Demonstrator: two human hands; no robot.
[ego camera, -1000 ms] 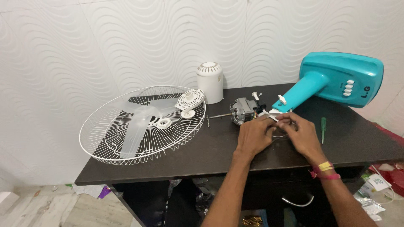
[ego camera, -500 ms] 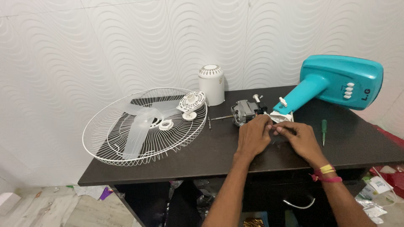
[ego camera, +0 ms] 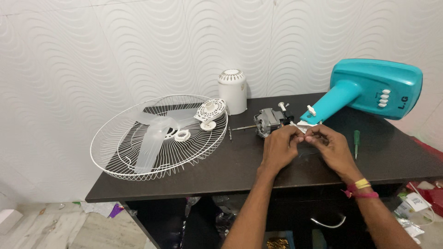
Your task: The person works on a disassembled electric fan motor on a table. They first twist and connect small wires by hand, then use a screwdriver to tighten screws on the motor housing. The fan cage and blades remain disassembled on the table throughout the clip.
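Guard (ego camera: 159,138) is lying flat at table (ego camera: 230,170) left, blade inside it. Teal base (ego camera: 369,90) is leaning on its side, neck toward motor (ego camera: 270,122). Left hand (ego camera: 279,148) and right hand (ego camera: 333,150) are meeting there, fingertips pinching a small white part (ego camera: 300,127), likely steadying it. Versus earlier: hands hardly moving, view shifting slightly.

On the tabletop (ego camera: 221,170), the motor (ego camera: 270,122) lies just behind the fingers (ego camera: 295,133). The fan base (ego camera: 369,90) stands behind and right of them, the screwdriver (ego camera: 356,142) right. The wire guard (ego camera: 159,136), holding the blade (ego camera: 154,138), lies well left; the motor cover (ego camera: 232,91) stands behind-left.
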